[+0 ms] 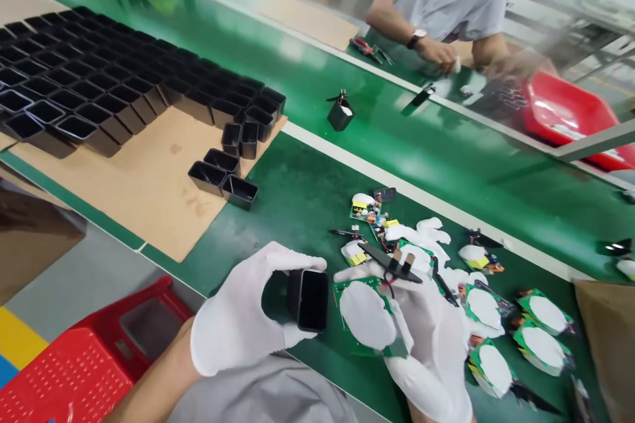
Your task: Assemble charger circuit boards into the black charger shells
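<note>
My left hand (243,317), in a white glove, is closed around a black rectangular plastic housing (308,299) with its open end turned toward my right hand. In my gloved right hand (426,337) I hold a green circuit board with a white pad (367,317), and its black plug part with brass prongs (394,263) sticks up by my fingertips. The board sits just right of the housing's opening, apart from it.
Several more green boards with white pads (540,314) lie on the green mat at right. Rows of empty black housings (99,89) stand on brown cardboard (149,192) at left. One housing (340,114) rides the conveyor. A person's hands (441,53) work across the belt beside a red tray (570,112). Red stool (84,363) below left.
</note>
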The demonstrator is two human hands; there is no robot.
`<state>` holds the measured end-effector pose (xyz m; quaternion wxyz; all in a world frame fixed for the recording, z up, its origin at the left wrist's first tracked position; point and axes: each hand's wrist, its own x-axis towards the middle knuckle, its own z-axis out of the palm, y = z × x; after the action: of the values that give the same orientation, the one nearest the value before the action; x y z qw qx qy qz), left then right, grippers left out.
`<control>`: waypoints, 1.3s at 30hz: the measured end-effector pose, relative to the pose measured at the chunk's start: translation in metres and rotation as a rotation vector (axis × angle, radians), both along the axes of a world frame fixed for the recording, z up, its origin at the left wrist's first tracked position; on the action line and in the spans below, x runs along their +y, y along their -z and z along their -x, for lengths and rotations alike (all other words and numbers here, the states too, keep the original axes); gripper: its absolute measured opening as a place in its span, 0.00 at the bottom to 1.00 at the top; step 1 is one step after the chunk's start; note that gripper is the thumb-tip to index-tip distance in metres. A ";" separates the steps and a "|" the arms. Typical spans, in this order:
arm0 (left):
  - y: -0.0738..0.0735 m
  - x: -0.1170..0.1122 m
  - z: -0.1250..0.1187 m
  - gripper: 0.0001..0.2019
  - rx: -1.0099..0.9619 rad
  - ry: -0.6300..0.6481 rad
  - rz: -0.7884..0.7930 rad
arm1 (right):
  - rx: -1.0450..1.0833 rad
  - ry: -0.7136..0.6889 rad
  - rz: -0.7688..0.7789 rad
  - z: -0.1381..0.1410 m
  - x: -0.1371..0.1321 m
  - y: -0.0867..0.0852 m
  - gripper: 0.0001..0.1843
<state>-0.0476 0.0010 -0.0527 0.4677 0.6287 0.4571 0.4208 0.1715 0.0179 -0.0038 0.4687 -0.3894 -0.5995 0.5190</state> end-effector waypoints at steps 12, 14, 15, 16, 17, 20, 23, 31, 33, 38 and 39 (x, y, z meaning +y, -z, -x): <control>0.005 0.009 -0.033 0.27 -0.010 -0.531 -0.193 | 0.120 0.028 0.193 0.006 -0.010 0.016 0.27; 0.006 0.007 -0.030 0.26 0.037 -0.496 -0.192 | 0.123 0.010 0.245 0.009 -0.012 0.018 0.28; 0.007 0.006 -0.028 0.26 0.069 -0.465 -0.194 | 0.131 0.006 0.253 0.010 -0.012 0.019 0.28; 0.008 0.005 -0.027 0.26 0.098 -0.442 -0.202 | 0.141 0.008 0.253 0.010 -0.011 0.019 0.27; 0.008 0.004 -0.026 0.25 0.119 -0.423 -0.208 | 0.152 0.018 0.248 0.011 -0.010 0.019 0.26; 0.005 0.002 -0.026 0.21 0.106 -0.352 -0.214 | 0.168 0.049 0.238 0.013 -0.008 0.020 0.24; 0.000 0.002 -0.028 0.19 0.087 -0.223 -0.204 | 0.166 0.056 0.254 0.016 -0.008 0.020 0.23; -0.003 -0.002 -0.029 0.12 0.110 -0.365 -0.170 | 0.083 0.121 0.111 0.013 -0.006 0.011 0.26; 0.000 -0.004 -0.027 0.13 0.097 -0.356 -0.138 | 0.017 0.077 0.087 0.015 -0.005 0.008 0.27; 0.006 -0.007 -0.025 0.15 0.015 -0.333 -0.068 | 0.044 0.046 0.046 0.024 -0.009 0.008 0.21; 0.007 -0.007 -0.024 0.14 0.006 -0.329 -0.077 | 0.051 0.049 0.044 0.026 -0.010 0.008 0.21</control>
<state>-0.0231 -0.0062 -0.0594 0.3667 0.5642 0.5389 0.5068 0.1457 0.0079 -0.0117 0.4875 -0.4010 -0.5661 0.5303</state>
